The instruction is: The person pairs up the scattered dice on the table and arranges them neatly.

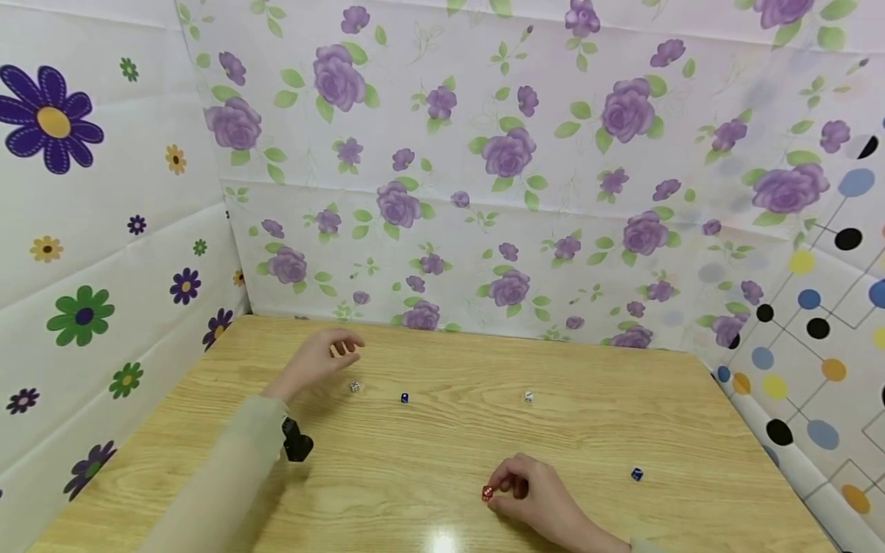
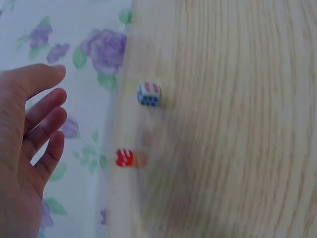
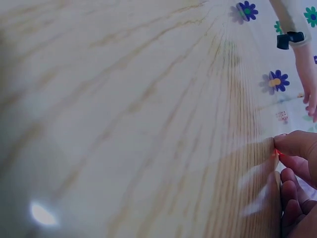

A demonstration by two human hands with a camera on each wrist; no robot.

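With thumb and finger, my right hand (image 1: 542, 499) pinches a red die (image 1: 487, 493) at the front of the wooden table (image 1: 387, 468). Only a sliver of that die shows between the fingertips (image 3: 292, 144) in the right wrist view. Over the table's back left part hovers my left hand (image 1: 321, 357), its fingers loosely bent around nothing. Close below it lies a white die (image 1: 355, 386) with dark spots. The left wrist view has a white die (image 2: 149, 94) with blue and red spots, and a blurred red die (image 2: 125, 157) near the table edge.
A blue die (image 1: 404, 398) lies right of the left hand. Farther right is another white die (image 1: 528, 396), and a second blue die (image 1: 637, 475) sits beyond the right hand. Flowered cloth (image 1: 442, 184) hangs along the back edge, with patterned cloths at both sides.
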